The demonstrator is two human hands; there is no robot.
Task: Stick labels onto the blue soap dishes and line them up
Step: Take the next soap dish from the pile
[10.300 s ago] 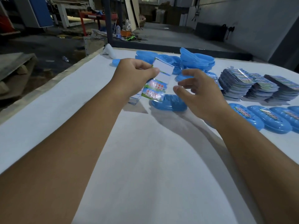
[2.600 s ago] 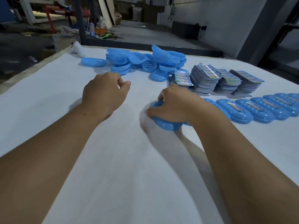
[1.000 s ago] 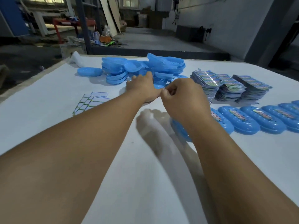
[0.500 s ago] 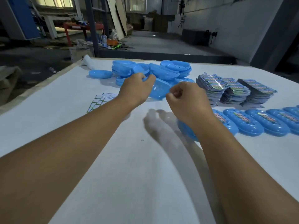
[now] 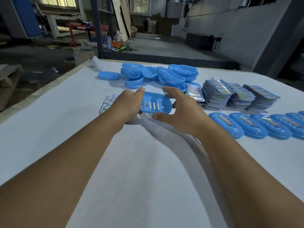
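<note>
My left hand [image 5: 127, 105] grips a blue slotted soap dish [image 5: 155, 104] by its left end and holds it tilted above the table. My right hand [image 5: 178, 109] is spread around the dish's right end, thumb below and fingers beyond it; contact is unclear. A heap of unlabelled blue dishes [image 5: 158, 74] lies at the back. Stacks of colourful labels [image 5: 233, 95] sit to the right. A row of labelled dishes [image 5: 256, 125] runs along the right side. Used label backing sheets [image 5: 108, 102] lie just left of my left hand.
A single blue dish [image 5: 109, 75] lies apart at the back left, near a white object [image 5: 96, 64] at the table's far corner. The white-covered table [image 5: 131, 170] ends at its left edge [image 5: 41, 91], with a dim workshop floor beyond.
My left hand has drawn a soap dish out of the heap toward me. My right hand has opened and come up around the dish's right end.
</note>
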